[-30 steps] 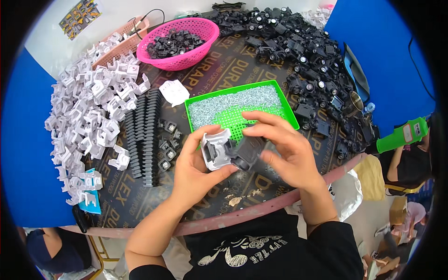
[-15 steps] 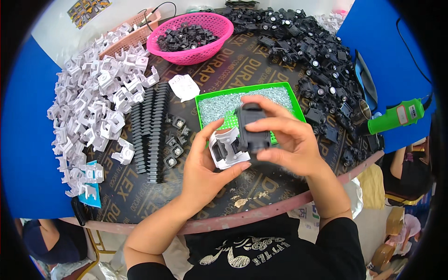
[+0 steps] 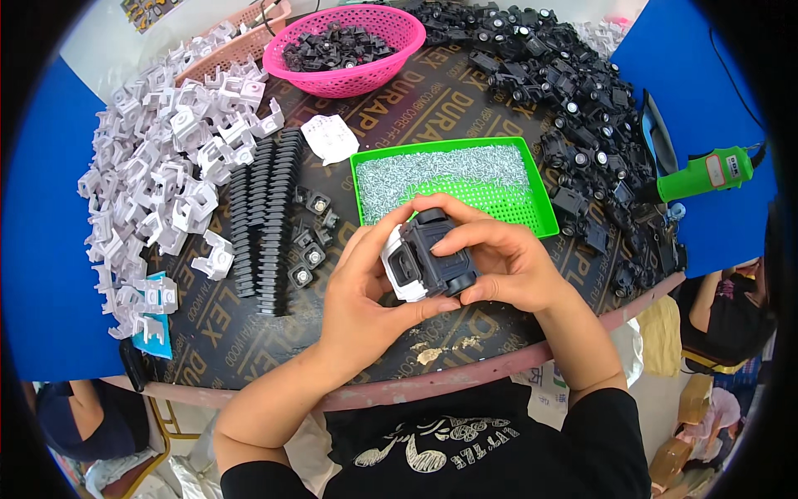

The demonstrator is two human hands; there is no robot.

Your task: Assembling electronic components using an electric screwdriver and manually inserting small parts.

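Round dark worktable point(image 3: 465, 108), two hands joining a black part to a white bracket above its near edge.

Since a second ago the black part point(image 3: 436, 254) has come onto the white bracket point(image 3: 397, 270); left hand point(image 3: 366, 291) grips the bracket, right hand point(image 3: 499, 266) presses the part, apparently seated. Green screw tray point(image 3: 540, 218) lies just behind; white brackets point(image 3: 158, 183) left, black housings point(image 3: 573, 108) right, nothing obstructing.

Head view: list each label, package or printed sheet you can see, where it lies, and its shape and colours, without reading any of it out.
White printed slip: flat between pink basket and green tray.
Label: small pale patch on the green tool, far right.
Blue packet: table's left edge, under white parts.
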